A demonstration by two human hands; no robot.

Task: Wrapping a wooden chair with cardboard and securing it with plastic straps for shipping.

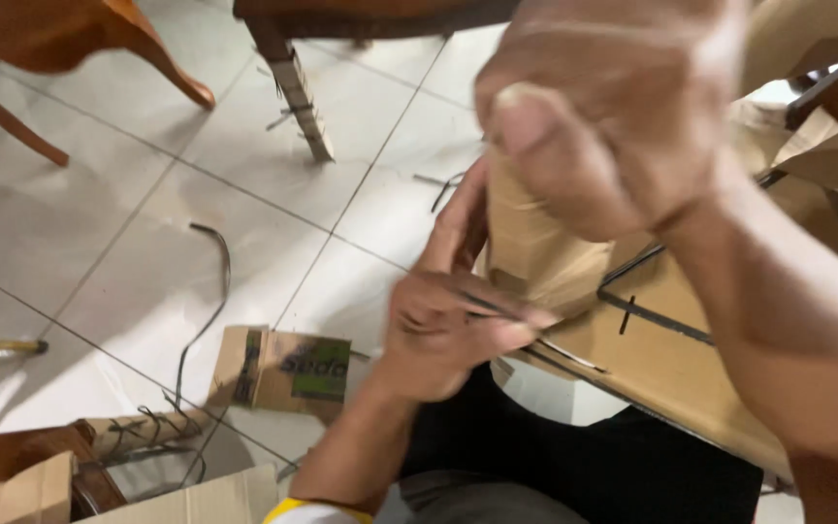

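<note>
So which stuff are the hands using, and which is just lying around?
In use: left hand pinching a thin black strap; right hand gripping the brown cardboard wrap.
Lying about: cardboard scrap, loose black strap, chair leg, tiled floor.

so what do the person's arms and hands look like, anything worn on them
Both hands are bare: no gloves, and no rings or watch that show. The left hand has a bare forearm that ends near the elbow in a yellow and white cuff, perhaps a sleeve edge or band. The right hand is close to the camera and blurred; its forearm is bare as far as the view shows.
</note>
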